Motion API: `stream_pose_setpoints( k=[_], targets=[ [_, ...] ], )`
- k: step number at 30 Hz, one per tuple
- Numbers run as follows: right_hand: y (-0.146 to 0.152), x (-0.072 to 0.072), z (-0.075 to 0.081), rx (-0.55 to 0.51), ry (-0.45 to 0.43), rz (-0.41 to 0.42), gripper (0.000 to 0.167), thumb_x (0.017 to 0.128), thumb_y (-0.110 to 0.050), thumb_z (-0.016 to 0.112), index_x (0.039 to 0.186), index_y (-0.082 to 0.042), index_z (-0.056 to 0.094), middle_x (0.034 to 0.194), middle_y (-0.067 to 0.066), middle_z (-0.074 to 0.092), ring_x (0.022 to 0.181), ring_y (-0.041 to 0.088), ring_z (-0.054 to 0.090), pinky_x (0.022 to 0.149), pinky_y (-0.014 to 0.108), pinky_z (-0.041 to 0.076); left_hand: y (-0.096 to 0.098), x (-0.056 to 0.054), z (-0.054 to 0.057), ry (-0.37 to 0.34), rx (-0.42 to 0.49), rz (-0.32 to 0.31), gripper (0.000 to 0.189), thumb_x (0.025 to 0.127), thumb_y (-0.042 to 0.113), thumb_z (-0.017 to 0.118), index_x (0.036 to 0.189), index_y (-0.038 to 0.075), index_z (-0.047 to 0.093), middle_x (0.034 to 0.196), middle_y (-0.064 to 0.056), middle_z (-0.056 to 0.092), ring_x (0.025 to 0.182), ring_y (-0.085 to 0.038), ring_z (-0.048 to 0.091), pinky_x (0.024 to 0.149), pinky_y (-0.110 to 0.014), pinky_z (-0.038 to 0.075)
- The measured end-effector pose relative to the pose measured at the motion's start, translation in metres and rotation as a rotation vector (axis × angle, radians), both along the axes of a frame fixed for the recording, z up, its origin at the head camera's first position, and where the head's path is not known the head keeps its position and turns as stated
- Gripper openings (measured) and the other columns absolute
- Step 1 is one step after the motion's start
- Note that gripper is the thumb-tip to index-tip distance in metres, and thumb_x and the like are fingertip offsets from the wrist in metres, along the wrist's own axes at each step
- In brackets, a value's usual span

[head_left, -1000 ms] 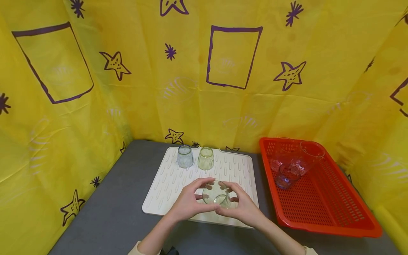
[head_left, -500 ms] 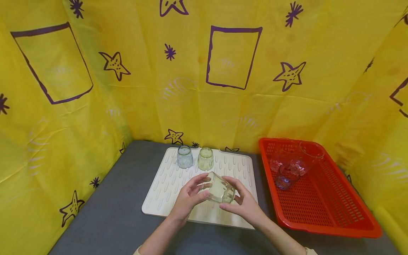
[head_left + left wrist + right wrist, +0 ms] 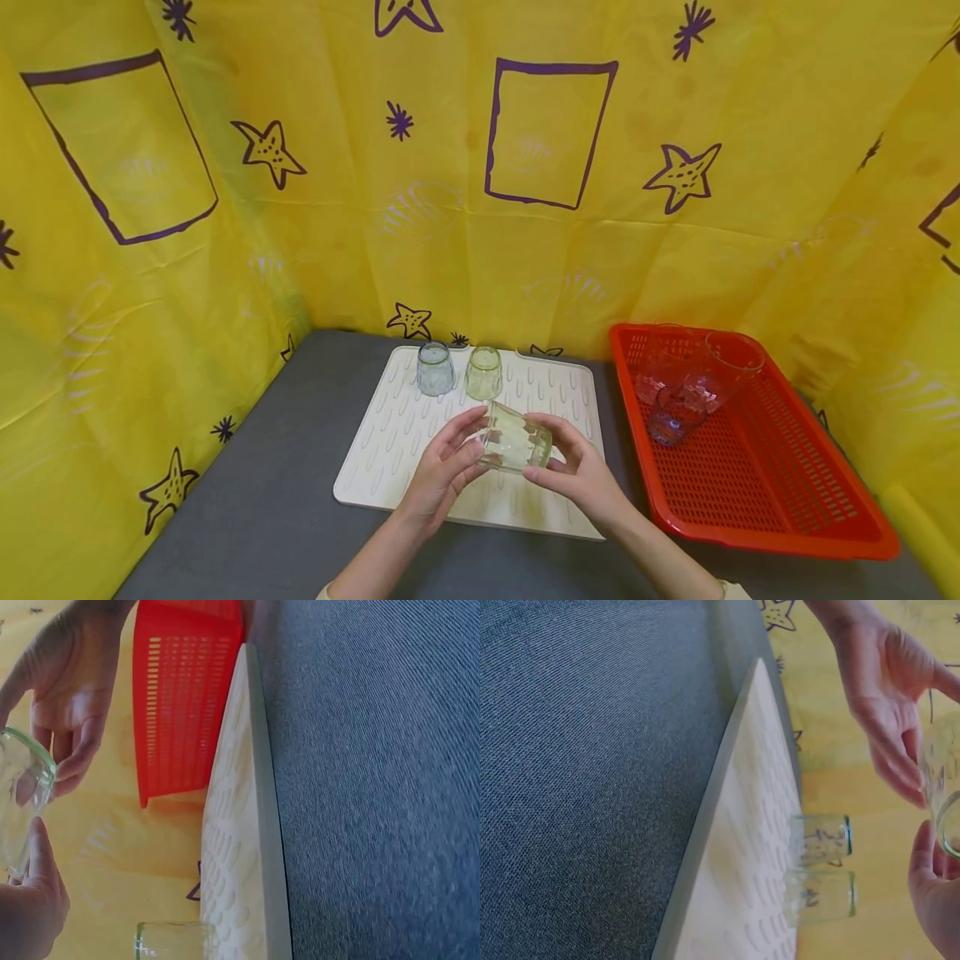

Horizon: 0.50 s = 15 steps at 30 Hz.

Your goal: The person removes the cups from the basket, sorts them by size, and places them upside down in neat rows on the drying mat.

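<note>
Over the white draining mat (image 3: 386, 467), my two hands hold a pale green glass tumbler (image 3: 513, 442) tilted onto its side. My left hand (image 3: 438, 475) grips its left end with thumb and fingers. At its right end, my right hand (image 3: 585, 479) holds it between thumb and fingers. In the left wrist view the tumbler (image 3: 22, 795) is partly cut off by the frame edge, clear of the mat. A bluish tumbler (image 3: 436, 369) and a yellow-green tumbler (image 3: 483, 374) stand side by side at the mat's back; the right wrist view shows both.
To the right stands a red perforated plastic basket (image 3: 780, 467). Inside it are a small purplish glass (image 3: 677, 417) and larger clear glasses (image 3: 735, 358). A dark grey cloth (image 3: 247, 500) covers the table, and a yellow patterned curtain (image 3: 450, 250) encloses the sides and back.
The held tumbler has turned from its round end facing the camera to lying sideways. My left hand has shifted to its left end. Both standing tumblers and the basket have stayed in place.
</note>
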State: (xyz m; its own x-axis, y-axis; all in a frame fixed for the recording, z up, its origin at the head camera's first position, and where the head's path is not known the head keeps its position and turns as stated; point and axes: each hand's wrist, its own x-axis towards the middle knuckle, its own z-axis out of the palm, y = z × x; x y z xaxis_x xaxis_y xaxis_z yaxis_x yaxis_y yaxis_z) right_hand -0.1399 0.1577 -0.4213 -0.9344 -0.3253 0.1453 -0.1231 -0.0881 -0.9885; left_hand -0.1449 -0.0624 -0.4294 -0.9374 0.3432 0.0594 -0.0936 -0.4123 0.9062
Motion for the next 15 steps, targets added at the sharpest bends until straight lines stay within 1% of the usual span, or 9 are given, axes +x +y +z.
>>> stream_pose_setpoints(
  k=[3,6,9,11,13,15],
  targets=[
    [0.003,0.0,0.0,0.02,0.025,0.01,0.06,0.082,0.001,0.075,0.136,0.0,0.048,0.139,0.02,0.045,0.118,0.023,0.051,0.09,0.032,0.052,-0.005,-0.003,-0.003,0.072,-0.069,-0.03,0.063,0.092,0.011,0.062,0.147,-0.002,0.033,0.138,-0.015,0.045,0.123,-0.021,0.05,0.094,-0.033,0.049],
    [0.006,-0.001,0.001,0.056,0.069,0.026,0.059,0.082,-0.002,0.076,0.134,-0.002,0.05,0.136,0.02,0.047,0.116,0.022,0.052,0.09,0.031,0.051,-0.012,-0.006,-0.004,0.194,-0.157,-0.058,0.067,0.089,0.01,0.068,0.147,0.004,0.035,0.142,-0.015,0.043,0.129,-0.026,0.045,0.097,-0.034,0.047],
    [0.008,-0.001,0.001,0.098,0.113,0.045,0.058,0.082,-0.003,0.077,0.133,-0.003,0.051,0.132,0.02,0.05,0.114,0.023,0.052,0.091,0.031,0.051,-0.018,-0.009,-0.003,0.324,-0.238,-0.082,0.072,0.085,0.009,0.073,0.146,0.01,0.037,0.144,-0.014,0.042,0.13,-0.031,0.043,0.099,-0.036,0.047],
    [0.009,-0.001,0.0,0.124,0.117,0.049,0.058,0.081,-0.005,0.078,0.133,-0.006,0.052,0.131,0.018,0.051,0.113,0.023,0.053,0.092,0.031,0.051,-0.021,-0.01,-0.002,0.391,-0.287,-0.093,0.075,0.082,0.009,0.077,0.146,0.014,0.038,0.144,-0.013,0.042,0.13,-0.032,0.043,0.099,-0.037,0.046],
    [0.01,0.0,0.0,0.142,0.11,0.052,0.058,0.081,-0.006,0.078,0.133,-0.007,0.053,0.131,0.015,0.052,0.113,0.023,0.053,0.092,0.03,0.05,-0.023,-0.01,-0.001,0.436,-0.334,-0.095,0.076,0.08,0.008,0.079,0.145,0.016,0.04,0.142,-0.011,0.044,0.128,-0.031,0.045,0.098,-0.038,0.047],
    [0.009,0.0,0.0,0.151,0.098,0.056,0.059,0.081,-0.007,0.078,0.133,-0.008,0.053,0.132,0.014,0.052,0.115,0.023,0.053,0.093,0.029,0.049,-0.024,-0.009,0.0,0.453,-0.375,-0.092,0.075,0.079,0.009,0.08,0.144,0.018,0.043,0.14,-0.009,0.047,0.126,-0.029,0.047,0.097,-0.038,0.048]
  ],
)
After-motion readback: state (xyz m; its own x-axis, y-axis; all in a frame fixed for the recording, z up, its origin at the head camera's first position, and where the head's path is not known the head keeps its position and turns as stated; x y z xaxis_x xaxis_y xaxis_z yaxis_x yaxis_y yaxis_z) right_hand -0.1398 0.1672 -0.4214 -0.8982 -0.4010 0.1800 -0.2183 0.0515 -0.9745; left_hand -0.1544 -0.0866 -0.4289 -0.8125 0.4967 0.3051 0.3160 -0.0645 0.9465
